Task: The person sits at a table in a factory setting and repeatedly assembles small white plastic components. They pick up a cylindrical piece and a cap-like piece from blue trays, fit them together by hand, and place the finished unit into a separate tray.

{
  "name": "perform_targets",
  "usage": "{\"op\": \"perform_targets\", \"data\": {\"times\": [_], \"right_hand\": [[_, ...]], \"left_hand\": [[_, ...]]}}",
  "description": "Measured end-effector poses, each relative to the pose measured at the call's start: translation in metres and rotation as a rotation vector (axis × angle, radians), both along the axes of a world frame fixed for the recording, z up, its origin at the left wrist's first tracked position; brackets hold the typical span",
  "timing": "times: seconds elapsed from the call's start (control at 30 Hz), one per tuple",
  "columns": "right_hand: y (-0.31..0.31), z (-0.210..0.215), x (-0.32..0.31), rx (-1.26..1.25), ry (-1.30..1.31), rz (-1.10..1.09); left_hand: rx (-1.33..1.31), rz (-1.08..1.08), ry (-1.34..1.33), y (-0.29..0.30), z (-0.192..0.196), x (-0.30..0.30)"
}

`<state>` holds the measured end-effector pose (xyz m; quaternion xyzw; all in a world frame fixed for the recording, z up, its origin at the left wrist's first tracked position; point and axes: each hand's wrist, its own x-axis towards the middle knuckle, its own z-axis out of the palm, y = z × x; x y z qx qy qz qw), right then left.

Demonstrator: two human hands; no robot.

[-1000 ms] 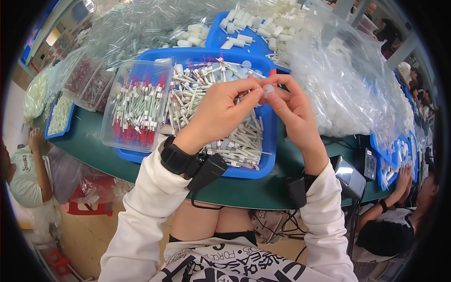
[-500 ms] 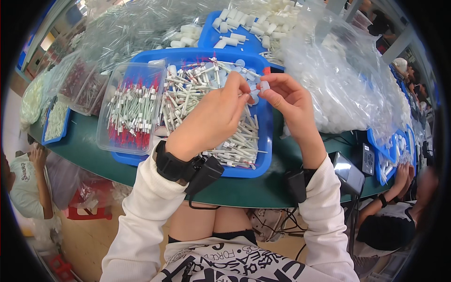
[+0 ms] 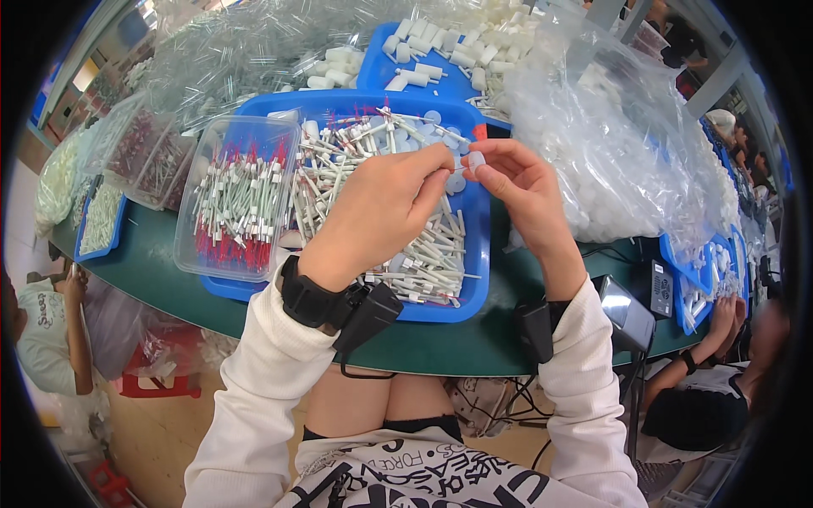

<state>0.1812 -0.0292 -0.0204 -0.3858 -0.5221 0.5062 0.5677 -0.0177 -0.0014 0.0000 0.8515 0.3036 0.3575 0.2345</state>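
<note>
Above the large blue tray (image 3: 481, 279), my two hands meet with their fingertips almost touching. My right hand (image 3: 529, 190) pinches a small translucent white disc (image 3: 476, 159) between thumb and forefinger. Closed in a pinch, my left hand (image 3: 381, 203) points at the disc; a thin pale piece shows at its fingertips, too small to name. Beneath them the tray holds many thin white sticks (image 3: 423, 275), some with red ends, and loose translucent discs (image 3: 456, 182). Overlapping the tray's left side is a clear plastic box (image 3: 184, 237) of similar sticks with red bristle-like ends.
A smaller blue tray (image 3: 373, 72) with white cylinders (image 3: 415, 76) stands behind. Large clear bags of white parts (image 3: 601, 169) sit at right. A black device (image 3: 625, 313) lies near the green table's (image 3: 152, 288) right edge. Other people work at both sides.
My left fingers have closed down and drawn slightly back from the disc. My right hand keeps its pinch on the disc, almost in the same place.
</note>
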Motion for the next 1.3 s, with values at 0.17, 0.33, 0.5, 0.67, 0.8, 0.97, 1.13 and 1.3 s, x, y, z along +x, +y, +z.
{"op": "perform_targets", "data": {"times": [0.17, 0.33, 0.5, 0.67, 0.8, 0.97, 1.13, 1.3], "right_hand": [[-0.001, 0.000, 0.000, 0.051, -0.029, 0.021], [-0.001, 0.000, -0.002, 0.042, -0.053, 0.053], [-0.003, -0.002, -0.004, 0.162, -0.094, 0.024], [-0.015, 0.004, -0.003, 0.214, -0.126, -0.047], [-0.038, 0.010, 0.003, 0.193, -0.096, -0.115], [-0.053, 0.016, 0.014, 0.279, -0.048, -0.140], [-0.073, 0.021, 0.028, 0.404, -0.153, -0.233], [-0.083, 0.014, 0.030, 0.333, -0.077, -0.174]], "left_hand": [[0.010, 0.019, 0.029, -0.001, 0.000, 0.001], [0.001, 0.000, -0.034, -0.003, 0.000, 0.003], [-0.101, 0.006, -0.224, -0.004, -0.005, 0.011], [-0.049, 0.123, -0.139, -0.011, 0.009, 0.014], [0.115, 0.043, -0.124, -0.023, 0.012, 0.025], [0.078, 0.117, -0.055, -0.046, 0.023, 0.037], [0.296, 0.099, 0.040, -0.064, 0.034, 0.047], [0.262, 0.094, 0.108, -0.077, 0.037, 0.048]]}}
